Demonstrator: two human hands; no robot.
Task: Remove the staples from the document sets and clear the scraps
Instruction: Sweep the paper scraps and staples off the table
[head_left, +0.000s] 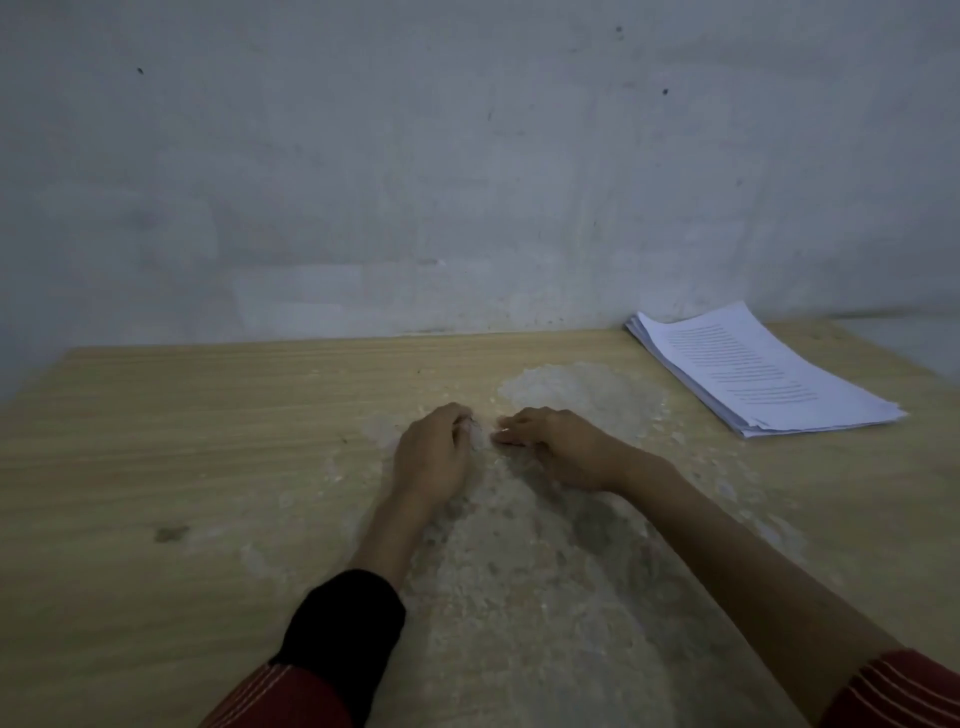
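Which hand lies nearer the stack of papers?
The right hand: the stack of papers lies to its right, while the left hand sits farther away, on the other side.

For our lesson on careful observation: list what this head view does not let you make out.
Head view:
Left hand: fingertips curled under, hidden by its own back; grip unclear.
Staples or scraps on the table: too small, dim.
Paper stack: print too small; stapling not visible.
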